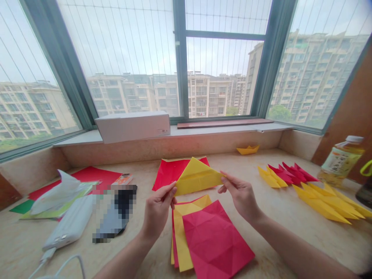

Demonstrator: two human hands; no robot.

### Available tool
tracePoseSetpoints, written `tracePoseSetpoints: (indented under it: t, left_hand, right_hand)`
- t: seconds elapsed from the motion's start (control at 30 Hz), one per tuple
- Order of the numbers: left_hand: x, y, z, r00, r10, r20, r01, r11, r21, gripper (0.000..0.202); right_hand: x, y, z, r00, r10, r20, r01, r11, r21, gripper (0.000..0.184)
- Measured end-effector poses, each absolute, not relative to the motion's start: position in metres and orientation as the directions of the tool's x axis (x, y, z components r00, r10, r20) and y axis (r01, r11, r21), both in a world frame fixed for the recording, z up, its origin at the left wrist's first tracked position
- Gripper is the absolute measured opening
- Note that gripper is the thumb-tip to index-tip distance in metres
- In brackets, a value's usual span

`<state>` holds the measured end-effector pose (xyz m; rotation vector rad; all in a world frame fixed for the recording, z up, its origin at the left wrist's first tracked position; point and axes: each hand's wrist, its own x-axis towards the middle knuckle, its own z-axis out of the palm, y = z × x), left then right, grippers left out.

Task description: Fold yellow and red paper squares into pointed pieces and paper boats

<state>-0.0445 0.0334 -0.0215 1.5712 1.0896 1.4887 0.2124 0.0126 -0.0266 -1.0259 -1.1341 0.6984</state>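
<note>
Yellow paper, apparently part-folded, is held up in a peak at centre. Below it, creased sheets in red and yellow are stacked flat, not yet shaped. At right, red boats and yellow boats are seen finished, grouped. The paper's left corner is pinched by the left hand, thumb against fingers; its right corner, likewise, by the right hand.

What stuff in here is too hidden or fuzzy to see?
In the head view:
Red paper: partly hidden behind the folded yellow paper.
Lower sheets: mostly covered by the top red sheet.
Dark thing: cut off by the right edge.
Grey-black thing: blurred by blocks.
Print on the white box: too small to read.
</note>
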Motion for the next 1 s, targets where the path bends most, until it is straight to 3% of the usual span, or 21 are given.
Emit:
tracePoseSetpoints:
  t: [0.2, 0.43, 0.57, 0.8, 1.0]
  left_hand:
    - [-0.045, 0.032, -0.024, 0.071, 0.811, 0.581, 0.351, -0.566, 0.746, 0.039]
    - [-0.046, 0.033, -0.025, 0.192, 0.771, 0.608, 0.443, -0.621, 0.647, 0.043]
    - [-0.049, 0.035, -0.025, 0.208, 0.777, 0.594, 0.464, -0.613, 0.64, 0.044]
    - [-0.045, 0.032, -0.023, 0.197, 0.815, 0.545, 0.47, -0.566, 0.677, 0.037]
    - [-0.04, 0.034, -0.025, 0.114, 0.868, 0.484, 0.439, -0.481, 0.759, 0.04]
  right_hand:
    - [0.21, 0.011, -0.031, 0.303, 0.846, 0.438, 0.156, 0.41, -0.899, 0.045]
    - [0.215, 0.013, -0.032, 0.161, 0.802, 0.575, 0.352, 0.498, -0.793, 0.045]
    - [0.214, 0.013, -0.035, 0.025, 0.765, 0.644, 0.46, 0.563, -0.687, 0.043]
    - [0.223, 0.011, -0.033, 0.122, 0.669, 0.733, 0.596, 0.541, -0.594, 0.031]
    - [0.219, 0.007, -0.029, 0.079, 0.572, 0.817, 0.619, 0.614, -0.49, 0.031]
